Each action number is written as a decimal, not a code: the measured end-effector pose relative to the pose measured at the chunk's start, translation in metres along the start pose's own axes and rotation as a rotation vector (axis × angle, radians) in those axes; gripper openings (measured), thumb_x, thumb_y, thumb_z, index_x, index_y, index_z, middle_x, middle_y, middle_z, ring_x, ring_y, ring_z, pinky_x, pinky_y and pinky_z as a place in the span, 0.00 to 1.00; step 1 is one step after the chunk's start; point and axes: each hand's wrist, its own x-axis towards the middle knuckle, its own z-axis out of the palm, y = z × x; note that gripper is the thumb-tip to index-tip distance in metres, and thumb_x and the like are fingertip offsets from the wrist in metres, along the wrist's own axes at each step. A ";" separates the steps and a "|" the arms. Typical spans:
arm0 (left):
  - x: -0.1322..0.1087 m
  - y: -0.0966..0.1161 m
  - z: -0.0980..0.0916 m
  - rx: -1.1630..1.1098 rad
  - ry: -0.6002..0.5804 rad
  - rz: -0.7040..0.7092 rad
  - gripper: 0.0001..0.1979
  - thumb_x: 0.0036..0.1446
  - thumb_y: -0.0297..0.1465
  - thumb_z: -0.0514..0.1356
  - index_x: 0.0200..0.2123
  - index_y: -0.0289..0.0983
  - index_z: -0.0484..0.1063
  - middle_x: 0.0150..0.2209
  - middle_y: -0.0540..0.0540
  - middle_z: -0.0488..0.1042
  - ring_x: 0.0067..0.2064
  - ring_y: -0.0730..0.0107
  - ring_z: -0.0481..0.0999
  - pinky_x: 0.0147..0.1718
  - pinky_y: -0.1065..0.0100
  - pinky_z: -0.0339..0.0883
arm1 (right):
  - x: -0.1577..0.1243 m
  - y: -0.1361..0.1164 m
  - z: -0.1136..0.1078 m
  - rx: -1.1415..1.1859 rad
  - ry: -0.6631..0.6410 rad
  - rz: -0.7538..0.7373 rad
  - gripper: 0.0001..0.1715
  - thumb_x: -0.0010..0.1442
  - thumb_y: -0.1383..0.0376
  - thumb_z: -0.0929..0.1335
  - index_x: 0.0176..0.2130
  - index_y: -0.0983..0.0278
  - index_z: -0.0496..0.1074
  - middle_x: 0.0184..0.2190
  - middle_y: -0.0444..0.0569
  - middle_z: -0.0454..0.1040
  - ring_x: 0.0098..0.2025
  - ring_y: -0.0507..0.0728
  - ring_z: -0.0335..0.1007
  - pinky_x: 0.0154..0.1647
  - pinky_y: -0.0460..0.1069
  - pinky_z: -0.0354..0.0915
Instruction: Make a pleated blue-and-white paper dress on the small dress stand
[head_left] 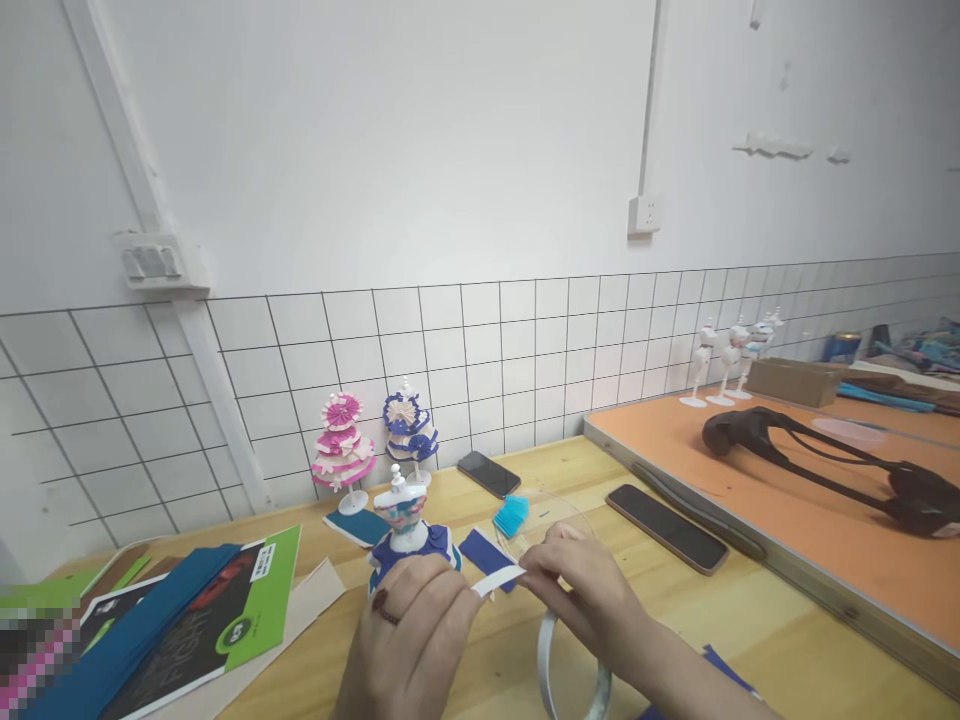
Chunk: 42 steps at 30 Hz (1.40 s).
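Observation:
A short white strip of tape [499,580] is stretched between my two hands. My left hand [420,630] pinches one end, its back toward me and a dark beaded ring on a finger. Closed on the other end is my right hand [589,590]. Below that hand, a roll of white tape [546,665] stands on edge, partly hidden by the wrist. Just behind my left hand, a small white mannequin [409,530] wears a blue paper skirt. A dark blue paper piece [484,552] lies behind the strip, near bright cyan paper pieces [511,515].
Two mannequins in pink [343,455] and blue-cream [410,430] paper dresses stand by the wall. Two phones [489,473] [667,527] lie on the wooden table. Booklets and paper [262,590] are at left. A raised orange board [675,440] with a black strap [810,460] borders the right.

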 end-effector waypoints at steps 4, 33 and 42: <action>0.002 -0.004 -0.002 0.081 -0.001 0.061 0.11 0.60 0.20 0.50 0.34 0.29 0.72 0.29 0.40 0.77 0.35 0.61 0.75 0.34 0.59 0.70 | -0.002 -0.001 0.003 0.059 -0.028 0.093 0.06 0.62 0.65 0.64 0.32 0.61 0.68 0.21 0.43 0.69 0.23 0.51 0.61 0.26 0.46 0.58; 0.001 -0.046 -0.030 -0.323 -0.516 -1.081 0.10 0.53 0.36 0.55 0.23 0.39 0.67 0.26 0.50 0.72 0.32 0.65 0.70 0.33 0.67 0.62 | 0.067 -0.026 0.015 0.317 -0.407 0.462 0.12 0.64 0.60 0.61 0.30 0.62 0.66 0.19 0.39 0.64 0.19 0.48 0.59 0.20 0.42 0.54; -0.006 -0.045 -0.013 -0.303 -0.338 -1.068 0.09 0.52 0.34 0.56 0.22 0.39 0.67 0.38 0.45 0.71 0.44 0.59 0.70 0.44 0.60 0.63 | 0.068 -0.023 0.030 0.235 -0.325 0.513 0.14 0.60 0.58 0.64 0.26 0.62 0.61 0.19 0.39 0.63 0.19 0.49 0.57 0.19 0.42 0.50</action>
